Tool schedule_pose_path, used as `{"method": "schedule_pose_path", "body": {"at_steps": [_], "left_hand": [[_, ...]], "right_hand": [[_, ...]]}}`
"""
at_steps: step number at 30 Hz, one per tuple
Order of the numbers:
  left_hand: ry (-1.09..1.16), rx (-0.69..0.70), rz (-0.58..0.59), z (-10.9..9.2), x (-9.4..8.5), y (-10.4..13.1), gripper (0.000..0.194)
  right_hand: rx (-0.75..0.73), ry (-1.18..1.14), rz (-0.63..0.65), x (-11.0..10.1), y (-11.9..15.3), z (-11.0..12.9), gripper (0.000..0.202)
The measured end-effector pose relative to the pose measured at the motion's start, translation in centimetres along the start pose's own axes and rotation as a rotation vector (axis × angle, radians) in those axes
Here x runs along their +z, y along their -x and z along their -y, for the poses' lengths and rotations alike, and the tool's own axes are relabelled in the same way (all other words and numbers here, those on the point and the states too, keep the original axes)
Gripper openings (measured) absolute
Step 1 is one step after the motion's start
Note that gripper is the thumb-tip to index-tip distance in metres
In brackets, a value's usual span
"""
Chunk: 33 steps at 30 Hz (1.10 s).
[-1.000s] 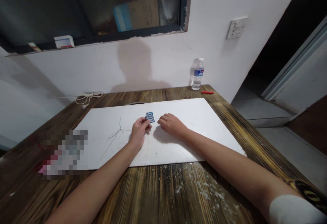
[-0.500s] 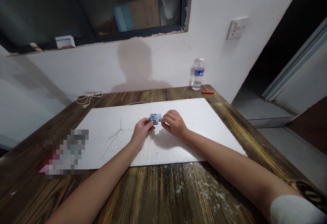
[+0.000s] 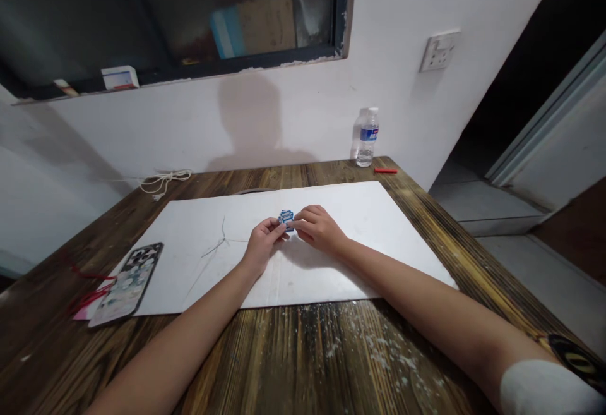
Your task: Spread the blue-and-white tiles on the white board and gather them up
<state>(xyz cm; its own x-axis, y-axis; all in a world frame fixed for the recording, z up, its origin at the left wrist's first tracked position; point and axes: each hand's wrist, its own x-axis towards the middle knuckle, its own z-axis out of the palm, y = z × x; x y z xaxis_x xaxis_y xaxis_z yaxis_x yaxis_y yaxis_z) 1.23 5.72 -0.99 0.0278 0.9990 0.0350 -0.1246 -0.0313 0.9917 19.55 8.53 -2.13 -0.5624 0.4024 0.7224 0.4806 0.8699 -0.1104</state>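
A small blue and white piece [image 3: 286,216] is held above the white board [image 3: 331,282], near the middle of the view. My left hand [image 3: 261,243] pinches its lower left side between thumb and fingers. From the right, my right hand [image 3: 320,228] reaches it with closed fingers, and the fingertips touch its right edge. The piece is too small for its details to be told. Left of my left hand, a thin wire or string [image 3: 222,239] lies on the board.
A phone with a patterned case [image 3: 127,285] and red cord [image 3: 97,292] lie at the left. A white cable [image 3: 165,178] is at the back left. At the back right are a water bottle [image 3: 367,140] and a red stick [image 3: 386,170] on the wooden table [image 3: 284,364].
My right hand has shifted slightly left, closer to my left hand. The blue and white piece now looks narrower and more compact, its right part no longer spread out.
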Motion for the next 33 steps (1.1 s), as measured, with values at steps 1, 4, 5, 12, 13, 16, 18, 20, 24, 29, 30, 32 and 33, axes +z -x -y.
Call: {"method": "schedule_pose_path", "body": {"at_steps": [1,4,5,12,13,16,18,20,24,29,30,32,33], "left_hand": [[0.01,0.005,-0.014,0.0,0.0,0.0,0.029],[0.047,0.033,-0.08,-0.1,0.0,0.0,0.029],[0.059,0.04,-0.103,-0.1,0.1,0.0,0.03],[0.08,0.041,-0.142,-0.1,0.1,-0.1,0.032],[0.076,0.042,-0.139,-0.1,0.1,-0.1,0.031],[0.068,0.049,-0.14,0.0,0.1,-0.2,0.03],[0.067,0.05,-0.142,0.0,0.0,-0.2,0.031],[0.06,0.047,-0.141,0.0,0.0,-0.2,0.032],[0.046,0.041,-0.143,0.0,0.0,-0.2,0.034],[0.065,0.028,-0.14,-0.1,0.1,-0.2,0.033],[0.065,0.027,-0.138,0.0,0.1,-0.2,0.033],[0.065,0.026,-0.138,0.0,0.0,-0.3,0.032],[0.065,0.028,-0.138,0.1,0.0,-0.3,0.032]], "right_hand": [[0.02,-0.014,0.001,0.0,-0.1,0.1,0.023],[0.164,-0.035,-0.001,-0.1,-0.3,0.4,0.025],[0.226,-0.025,0.007,-0.1,-0.3,0.5,0.027],[0.418,0.078,0.2,0.4,0.2,0.1,0.046],[0.422,0.074,0.218,0.5,0.3,0.0,0.046],[0.44,0.048,0.246,0.5,0.2,0.1,0.045],[0.466,0.02,0.258,0.5,0.1,0.1,0.045],[0.517,-0.008,0.279,0.6,0.0,0.2,0.047],[0.677,-0.054,0.318,0.8,-0.4,0.5,0.049],[0.802,-0.077,0.355,1.1,-1.0,1.1,0.046],[0.819,-0.078,0.367,1.1,-1.1,1.1,0.046],[0.853,-0.08,0.391,1.0,-1.3,1.2,0.047],[0.87,-0.083,0.404,1.0,-1.4,1.2,0.048]]}}
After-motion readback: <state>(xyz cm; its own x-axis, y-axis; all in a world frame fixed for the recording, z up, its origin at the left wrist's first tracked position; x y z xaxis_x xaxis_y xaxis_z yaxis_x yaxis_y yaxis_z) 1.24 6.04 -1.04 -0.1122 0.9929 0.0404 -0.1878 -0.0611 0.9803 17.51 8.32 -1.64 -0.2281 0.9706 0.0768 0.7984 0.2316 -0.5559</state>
